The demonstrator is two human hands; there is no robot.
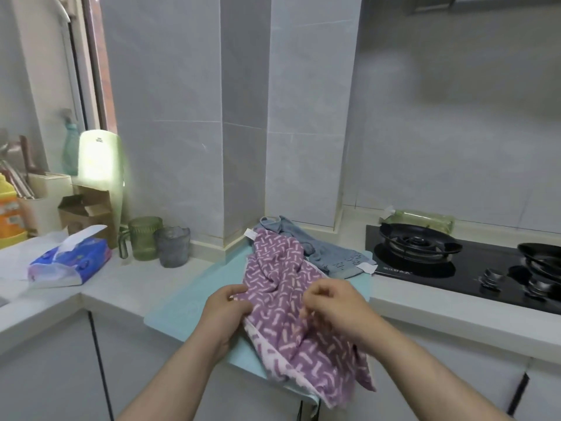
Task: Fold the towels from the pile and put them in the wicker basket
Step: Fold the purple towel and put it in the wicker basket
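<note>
The purple towel (279, 287) is crumpled, not yet folded. It lies on a pale blue mat (194, 302) at the near edge of the table (136, 281), with its near end hanging over the edge. The left hand (229, 302) grips the towel's left edge, fingers curled round the cloth. The right hand (331, 308) pinches a bunch of it just to the right. Both hands seem to be sorting out edges or corners so the towel can be spread flat.

Behind it, at the far end of the mat, a grey towel (328, 253) lies in a loose heap, touching the purple one and close to the hob (440, 262) on the right.

I see 2 towels, 0 folded. The basket is not in view, so I cannot tell what it holds. By my reckoning the task is at an early stage: both towels are left to fold and put away.
</note>
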